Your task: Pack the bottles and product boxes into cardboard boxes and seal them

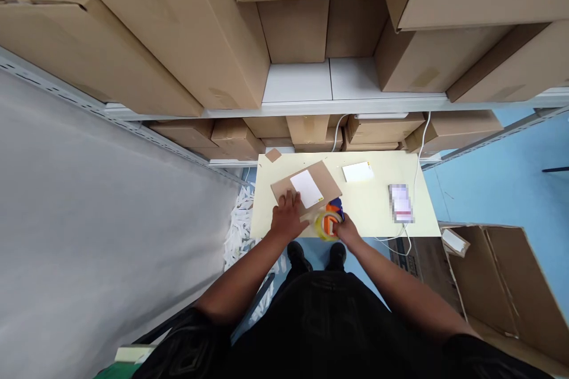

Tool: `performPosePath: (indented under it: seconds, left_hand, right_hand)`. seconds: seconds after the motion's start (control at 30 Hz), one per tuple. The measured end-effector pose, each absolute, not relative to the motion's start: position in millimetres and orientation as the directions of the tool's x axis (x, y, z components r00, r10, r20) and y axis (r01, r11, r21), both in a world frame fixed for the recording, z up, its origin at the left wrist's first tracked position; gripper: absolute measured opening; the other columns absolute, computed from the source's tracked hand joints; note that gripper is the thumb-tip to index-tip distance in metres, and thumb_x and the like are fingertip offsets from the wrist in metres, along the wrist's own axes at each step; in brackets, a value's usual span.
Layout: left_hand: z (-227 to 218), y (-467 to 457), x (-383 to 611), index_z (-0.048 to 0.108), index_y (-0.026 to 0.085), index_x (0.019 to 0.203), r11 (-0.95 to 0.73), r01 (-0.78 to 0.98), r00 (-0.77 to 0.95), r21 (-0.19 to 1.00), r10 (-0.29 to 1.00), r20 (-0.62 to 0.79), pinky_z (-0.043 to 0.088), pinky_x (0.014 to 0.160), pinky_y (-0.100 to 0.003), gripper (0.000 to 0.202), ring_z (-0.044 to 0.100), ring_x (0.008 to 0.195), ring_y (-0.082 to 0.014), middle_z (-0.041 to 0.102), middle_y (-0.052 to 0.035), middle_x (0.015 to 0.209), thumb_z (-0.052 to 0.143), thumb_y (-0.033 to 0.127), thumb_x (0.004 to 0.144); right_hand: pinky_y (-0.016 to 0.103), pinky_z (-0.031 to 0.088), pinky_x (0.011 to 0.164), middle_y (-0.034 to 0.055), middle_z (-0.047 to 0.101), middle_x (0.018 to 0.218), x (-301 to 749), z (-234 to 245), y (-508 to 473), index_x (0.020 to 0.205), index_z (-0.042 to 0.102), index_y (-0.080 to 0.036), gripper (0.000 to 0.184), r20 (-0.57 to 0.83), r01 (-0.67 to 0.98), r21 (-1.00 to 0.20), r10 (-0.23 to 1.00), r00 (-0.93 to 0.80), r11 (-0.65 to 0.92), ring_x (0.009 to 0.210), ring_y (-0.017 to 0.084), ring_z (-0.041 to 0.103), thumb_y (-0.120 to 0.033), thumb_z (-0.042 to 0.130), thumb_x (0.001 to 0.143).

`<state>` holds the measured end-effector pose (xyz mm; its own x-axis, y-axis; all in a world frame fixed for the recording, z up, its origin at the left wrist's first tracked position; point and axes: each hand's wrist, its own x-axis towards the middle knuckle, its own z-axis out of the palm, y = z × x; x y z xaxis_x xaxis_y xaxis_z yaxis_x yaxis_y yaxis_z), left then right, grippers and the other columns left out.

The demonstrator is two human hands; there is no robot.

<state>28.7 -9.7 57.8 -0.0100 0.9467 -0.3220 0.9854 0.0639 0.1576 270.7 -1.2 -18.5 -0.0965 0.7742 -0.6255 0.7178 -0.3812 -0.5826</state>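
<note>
Our left hand (288,216) lies palm down with the fingers spread and loosely open, pressing flat on the near left corner of a flat cardboard parcel (322,180); nothing is clasped in it. Our right hand (347,230) is closed around a tape dispenser (329,222), an orange body with a yellowish roll of clear tape and a blue part behind it, held at the parcel's near edge, at about 5 o'clock from the white label (306,188) stuck on the cardboard. The dispenser touches or nearly touches the parcel (we cannot tell which from this height).

The label is too small for any writing to be read. A white card (358,172) lies at 2 o'clock from the parcel, with a tiny yellow mark at one corner, nothing legible. Farther out at 3 o'clock sits a blurred item (401,203) whose face cannot be made out.

Both forearms reach straight forward and down from the bottom of the view, the left at 7 o'clock, the right at 5 o'clock, meeting over the near edge of the pale yellow table (377,216). The wrists are roughly level with the tabletop.

Brown cartons (169,41) fill the shelves at 12 o'clock. White paper strips (237,219) litter the floor at 9 o'clock of the table, and an open flattened box (498,272) lies at 4 o'clock.
</note>
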Motion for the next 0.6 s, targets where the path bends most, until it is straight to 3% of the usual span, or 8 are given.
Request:
performPosePath:
  seconds: [0.1,0.2,0.27,0.33,0.47,0.6]
  left_hand:
    - [66,-29,8,0.036,0.023,0.160,-0.173,0.957,0.240,0.231,0.922,-0.303,0.036,0.115,-0.050,0.101,0.039,0.143,-0.0411,0.041,-0.0187,0.160,0.079,0.058,0.076]
    - [66,-30,-10,0.038,0.030,0.159,-0.334,0.910,0.392,0.245,0.885,-0.252,0.016,0.125,-0.054,0.102,0.028,0.152,-0.0399,0.035,-0.0133,0.166,0.080,0.064,0.073]
    - [60,-26,-12,0.037,0.030,0.160,-0.305,0.929,0.350,0.208,0.908,-0.232,0.003,0.125,-0.061,0.107,0.015,0.157,-0.0430,0.024,-0.0133,0.171,0.077,0.073,0.071]
    - [53,-22,-8,0.034,0.029,0.162,-0.230,0.956,0.269,0.184,0.937,-0.225,-0.001,0.123,-0.066,0.110,0.009,0.158,-0.0442,0.017,-0.0141,0.173,0.072,0.078,0.071]
    - [43,-18,9,0.029,0.029,0.164,-0.102,0.976,0.143,0.194,0.968,-0.208,0.004,0.123,-0.065,0.107,0.004,0.159,-0.0429,0.010,-0.0125,0.174,0.065,0.080,0.077]
    - [38,-10,26,0.026,0.028,0.165,0.008,0.980,0.030,0.197,0.981,-0.190,0.011,0.122,-0.067,0.108,0.000,0.159,-0.0437,0.008,-0.0127,0.174,0.061,0.082,0.079]
  right_hand:
    - [0.026,0.049,0.068,0.0062,0.074,0.103,265,-9,60,0.122,0.058,-0.021,0.042,-0.635,0.766,-0.546,0.764,-0.115,-0.338,0.089,0.022,0.071,-0.019,0.058,0.079]
    - [0.026,0.045,0.066,0.0071,0.074,0.098,258,-3,109,0.115,0.062,-0.021,0.044,-0.627,0.801,-0.543,0.756,-0.188,-0.252,0.088,0.024,0.069,-0.013,0.065,0.072]
    - [0.027,0.044,0.065,0.0083,0.074,0.098,248,-1,128,0.114,0.063,-0.020,0.046,-0.624,0.815,-0.540,0.749,-0.221,-0.209,0.087,0.025,0.068,-0.010,0.067,0.069]
    - [0.027,0.044,0.066,0.0095,0.073,0.100,241,-1,138,0.117,0.062,-0.019,0.048,-0.621,0.822,-0.538,0.747,-0.238,-0.186,0.087,0.026,0.068,-0.010,0.066,0.070]
    - [0.027,0.047,0.071,0.0082,0.073,0.106,257,1,124,0.127,0.059,-0.020,0.054,-0.627,0.821,-0.541,0.737,-0.251,-0.181,0.090,0.024,0.068,-0.010,0.064,0.074]
    - [0.026,0.050,0.077,0.0047,0.075,0.102,291,3,47,0.128,0.061,-0.019,0.055,-0.659,0.808,-0.542,0.714,-0.236,-0.233,0.089,0.020,0.069,-0.007,0.061,0.074]
